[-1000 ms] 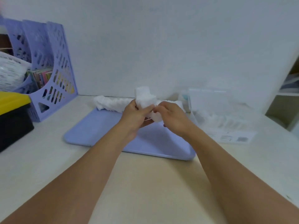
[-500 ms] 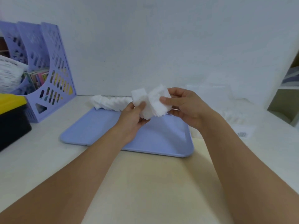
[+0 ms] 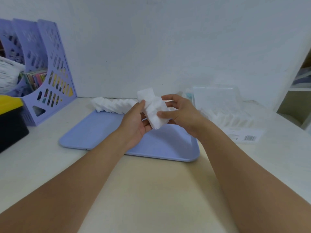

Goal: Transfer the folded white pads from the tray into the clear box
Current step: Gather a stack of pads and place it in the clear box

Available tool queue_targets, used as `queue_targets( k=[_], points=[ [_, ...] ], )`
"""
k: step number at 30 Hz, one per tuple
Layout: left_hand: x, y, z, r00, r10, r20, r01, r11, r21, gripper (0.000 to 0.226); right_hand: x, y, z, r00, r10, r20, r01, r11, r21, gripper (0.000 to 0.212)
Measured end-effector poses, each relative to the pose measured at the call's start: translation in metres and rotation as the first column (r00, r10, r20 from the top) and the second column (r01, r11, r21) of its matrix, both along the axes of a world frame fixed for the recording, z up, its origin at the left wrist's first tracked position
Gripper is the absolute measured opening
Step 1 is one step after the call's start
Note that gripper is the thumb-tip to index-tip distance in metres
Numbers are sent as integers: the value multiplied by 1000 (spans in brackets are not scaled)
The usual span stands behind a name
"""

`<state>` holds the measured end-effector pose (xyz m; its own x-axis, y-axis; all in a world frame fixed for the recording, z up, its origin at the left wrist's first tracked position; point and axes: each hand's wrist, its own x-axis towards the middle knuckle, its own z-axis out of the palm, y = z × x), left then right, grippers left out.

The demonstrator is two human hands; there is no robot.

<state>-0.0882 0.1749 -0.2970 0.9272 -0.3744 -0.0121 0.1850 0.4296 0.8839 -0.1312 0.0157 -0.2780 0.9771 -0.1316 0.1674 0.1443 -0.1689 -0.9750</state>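
Observation:
Both my hands hold a stack of folded white pads above the blue tray. My left hand grips the stack from the left with its thumb on top. My right hand pinches the stack's right end between thumb and fingers. A row of more folded white pads lies along the tray's far edge. The clear box stands to the right of the tray with its lid up, and white pads lie inside it.
A purple perforated file rack with books stands at the back left. A black and yellow case sits at the left edge. A barcode label lies in front of the clear box. A shelf unit is at far right.
The stack of pads was lifted off the tray and turned between my hands. My right hand shifted its grip to the stack's right end.

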Motion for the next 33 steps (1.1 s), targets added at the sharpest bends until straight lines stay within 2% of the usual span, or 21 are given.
queue_targets(
  k=[4,6,21,23,26,28,30,33],
  points=[
    [-1,2,0,999,-1,-33,0,1000,-6,35,1,3,-2,991,-33,133,57,981,-185,31],
    [-1,3,1,998,-11,-61,9,1000,-27,33,2,4,-3,988,-43,151,76,972,-223,30],
    [5,4,-1,988,-31,-153,18,996,-88,45,3,5,-4,996,42,74,-28,983,-181,31],
    [6,5,1,988,36,-150,-49,995,-83,42,1,2,2,995,65,75,-54,989,-138,31],
    [9,9,2,990,136,-44,-137,990,-25,34,-6,-4,12,984,162,70,-168,982,86,33],
    [7,9,2,994,101,34,-102,994,33,33,-9,-3,14,976,207,60,-213,968,134,34],
    [1,5,1,996,41,73,-46,997,68,30,-8,0,11,983,180,39,-183,976,115,34],
    [-8,-1,1,999,4,48,-5,1000,23,24,-6,2,6,992,123,-14,-119,983,142,34]
  ],
)
